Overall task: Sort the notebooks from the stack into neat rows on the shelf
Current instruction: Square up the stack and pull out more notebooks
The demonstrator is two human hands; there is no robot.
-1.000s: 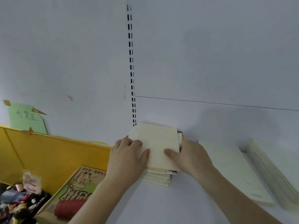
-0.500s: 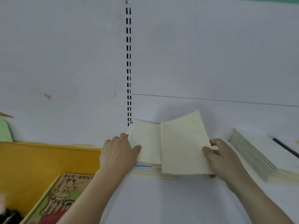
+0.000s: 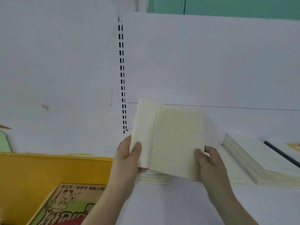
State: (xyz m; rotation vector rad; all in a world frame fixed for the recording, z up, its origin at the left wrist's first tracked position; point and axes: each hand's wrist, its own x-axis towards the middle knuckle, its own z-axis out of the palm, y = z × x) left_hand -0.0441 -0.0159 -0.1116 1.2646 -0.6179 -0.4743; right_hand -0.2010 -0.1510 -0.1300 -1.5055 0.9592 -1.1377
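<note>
Two cream notebooks are lifted above the white shelf [image 3: 170, 205]. My left hand [image 3: 128, 159] grips the left one [image 3: 142, 132] by its lower left edge, thumb on the cover. My right hand [image 3: 209, 163] pinches the lower right corner of the front notebook [image 3: 177, 142], which overlaps the left one. Below them the rest of the stack [image 3: 154, 179] lies flat on the shelf. To the right, a row of cream notebooks [image 3: 246, 161] lies fanned out, one overlapping the other.
The white back panel with a slotted upright [image 3: 122, 75] stands behind. A yellow bin wall [image 3: 53, 169] borders the shelf on the left, with a cartoon-printed box [image 3: 68, 205] inside it. A black strip [image 3: 282, 155] lies on the right-hand notebooks.
Both hands were pressing on the stack. My right hand slid the top notebook off to the right, then both hands lifted a notebook each off the stack, tilted up toward me.
</note>
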